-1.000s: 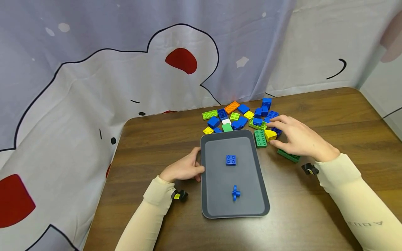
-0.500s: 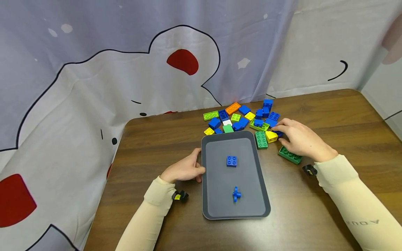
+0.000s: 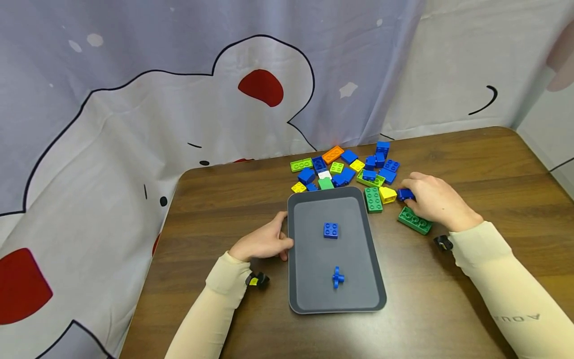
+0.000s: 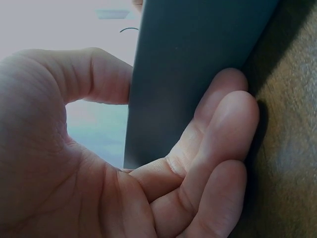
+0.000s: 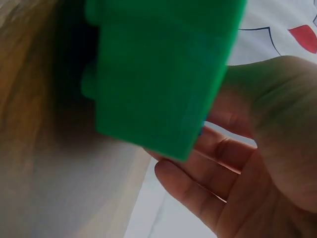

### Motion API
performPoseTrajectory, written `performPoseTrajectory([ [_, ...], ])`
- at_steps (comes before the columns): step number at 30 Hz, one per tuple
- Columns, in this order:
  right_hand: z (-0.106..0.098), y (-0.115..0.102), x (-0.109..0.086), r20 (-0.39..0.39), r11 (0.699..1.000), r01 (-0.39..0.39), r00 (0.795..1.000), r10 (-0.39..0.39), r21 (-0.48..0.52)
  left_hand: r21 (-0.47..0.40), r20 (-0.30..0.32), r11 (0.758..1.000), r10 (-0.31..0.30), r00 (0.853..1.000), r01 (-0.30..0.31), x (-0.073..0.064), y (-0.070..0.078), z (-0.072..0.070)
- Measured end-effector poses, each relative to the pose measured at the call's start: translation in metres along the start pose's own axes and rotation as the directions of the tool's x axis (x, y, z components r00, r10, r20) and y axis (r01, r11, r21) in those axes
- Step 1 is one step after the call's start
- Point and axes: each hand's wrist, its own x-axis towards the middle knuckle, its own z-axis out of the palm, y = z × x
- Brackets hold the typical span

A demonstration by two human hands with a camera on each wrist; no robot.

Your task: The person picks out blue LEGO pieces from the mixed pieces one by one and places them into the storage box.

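Observation:
My left hand grips the left rim of the grey tray. In the left wrist view its thumb meets the rim and its fingers lie against the outer wall. On the tray are a blue four-stud brick and a small blue propeller-shaped piece. Right of the tray, my right hand pinches a dark blue brick, partly covered by the fingers. A long green brick lies just under that hand and fills much of the right wrist view.
Behind the tray spreads a pile of bricks, among them an orange one and a white one. A green eight-stud brick and a yellow piece lie by the tray's far right corner. A curtain hangs behind the table.
My right hand has closed in on the dark blue brick and drawn it slightly right, away from the yellow piece. My left hand and the tray stay in place.

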Motion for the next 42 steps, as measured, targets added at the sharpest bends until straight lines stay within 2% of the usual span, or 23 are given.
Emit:
performPoseTrajectory([
  [7,-0.005,-0.003,-0.002,-0.036,0.999,-0.012,0.999,0.014,0.042,0.000,0.002,1.000,0.005,1.000,-0.005,0.000,0.000,0.000],
  [17,-0.017,-0.033,-0.006,-0.145,0.994,0.072,0.988,-0.059,0.081,0.002,0.003,1.000,0.014,1.000,-0.014,-0.001,0.001,-0.001],
  [22,-0.019,-0.056,-0.009,-0.206,0.978,0.191,0.964,-0.169,0.088,0.008,0.000,1.000,0.013,1.000,-0.013,-0.001,0.000,-0.001],
  [32,-0.017,-0.097,-0.019,-0.187,0.942,0.316,0.938,-0.293,0.110,0.002,0.006,1.000,0.019,1.000,-0.019,-0.001,0.001,-0.001],
  [42,-0.017,-0.124,-0.030,-0.181,0.877,0.464,0.880,-0.440,0.126,0.004,0.006,1.000,0.011,1.000,-0.011,0.000,0.000,-0.001],
])
